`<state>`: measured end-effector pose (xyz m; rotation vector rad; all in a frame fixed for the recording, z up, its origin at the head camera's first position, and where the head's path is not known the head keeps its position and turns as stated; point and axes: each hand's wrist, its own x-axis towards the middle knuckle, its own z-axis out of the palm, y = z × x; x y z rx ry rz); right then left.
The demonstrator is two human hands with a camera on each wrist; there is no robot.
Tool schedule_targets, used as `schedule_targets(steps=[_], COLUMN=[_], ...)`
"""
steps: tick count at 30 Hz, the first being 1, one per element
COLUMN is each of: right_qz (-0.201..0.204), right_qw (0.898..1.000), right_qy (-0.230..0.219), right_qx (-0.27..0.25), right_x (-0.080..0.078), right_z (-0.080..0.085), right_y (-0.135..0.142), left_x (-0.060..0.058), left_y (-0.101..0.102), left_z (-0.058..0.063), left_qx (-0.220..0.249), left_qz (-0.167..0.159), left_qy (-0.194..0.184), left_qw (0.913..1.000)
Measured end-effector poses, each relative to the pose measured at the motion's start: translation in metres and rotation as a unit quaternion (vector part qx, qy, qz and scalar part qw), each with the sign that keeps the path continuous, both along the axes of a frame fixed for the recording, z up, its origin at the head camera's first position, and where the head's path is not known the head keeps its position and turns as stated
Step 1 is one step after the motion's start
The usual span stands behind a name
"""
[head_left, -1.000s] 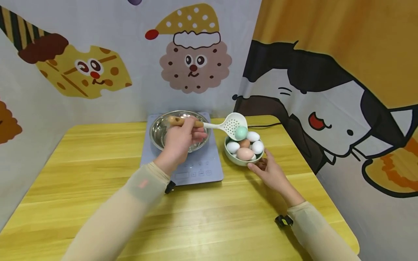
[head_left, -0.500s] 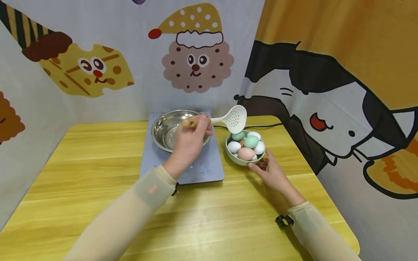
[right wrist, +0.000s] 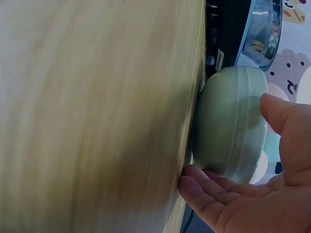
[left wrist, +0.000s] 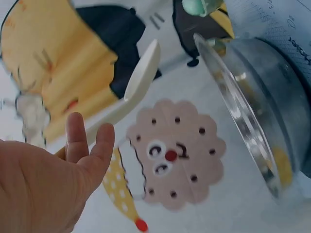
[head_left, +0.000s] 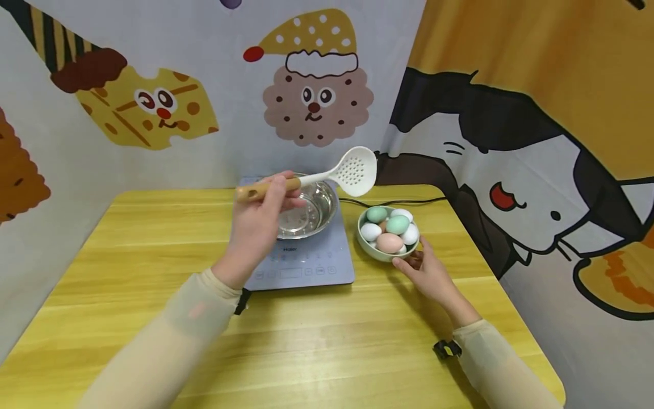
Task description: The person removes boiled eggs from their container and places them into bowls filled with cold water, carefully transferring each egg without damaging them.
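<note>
In the head view my left hand (head_left: 258, 221) grips the wooden handle (head_left: 255, 191) of a white slotted skimmer (head_left: 356, 170). Its perforated head hangs above and between the metal pot and the egg bowl, with nothing on it. The left wrist view shows the skimmer edge-on beyond my left hand (left wrist: 53, 179). On the right, my right hand (head_left: 426, 272) holds a pale green bowl (right wrist: 231, 121) by its near right side, thumb at the rim and fingers along its lower wall. White, brown and green eggs (head_left: 397, 224) fill this bowl.
A shiny metal pot (head_left: 322, 213) stands on a pale induction cooktop (head_left: 306, 261), partly hidden behind my left hand. A black cord (head_left: 414, 201) runs behind the bowl across the wooden table (head_left: 306, 346). A printed curtain (head_left: 204, 159) hangs behind.
A green egg left the skimmer and now lies in the bowl. My left hand then lifted the skimmer up and to the left. The right hand stayed at the bowl.
</note>
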<state>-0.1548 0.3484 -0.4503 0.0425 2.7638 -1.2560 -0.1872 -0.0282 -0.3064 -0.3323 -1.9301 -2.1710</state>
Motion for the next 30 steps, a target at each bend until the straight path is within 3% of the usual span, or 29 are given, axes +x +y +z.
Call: schedule_targets(steps=[3, 5, 10, 14, 19, 25, 30], right_qz=[0.001, -0.001, -0.003, -0.001, -0.001, 0.005, 0.006], right_qw=[1.000, 1.000, 1.000, 1.000, 1.000, 1.000, 1.000], right_qy=[-0.002, -0.006, -0.014, -0.014, -0.006, 0.000, -0.004], right_qx=[0.004, 0.010, 0.011, 0.009, 0.002, 0.007, 0.011], right_x=[0.000, 0.001, 0.002, 0.003, 0.004, 0.005, 0.004], right_z=[0.000, 0.000, 0.000, 0.000, 0.000, 0.001, 0.001], right_y=[-0.001, -0.001, -0.002, -0.002, -0.002, -0.003, -0.003], left_x=[0.005, 0.010, 0.028, 0.041, 0.050, 0.062, 0.070], left_y=[-0.026, -0.044, -0.089, -0.120, -0.150, -0.176, -0.189], left_z=[0.003, 0.003, -0.004, -0.014, -0.028, -0.043, -0.053], left_qx=[0.093, 0.158, 0.263, 0.289, 0.332, 0.382, 0.430], left_qz=[0.001, 0.008, 0.028, 0.060, 0.087, 0.129, 0.155], left_qy=[-0.060, -0.093, -0.099, -0.085, -0.084, -0.105, -0.125], left_qw=[0.9938, 0.9830, 0.9592, 0.9517, 0.9355, 0.9092, 0.8807])
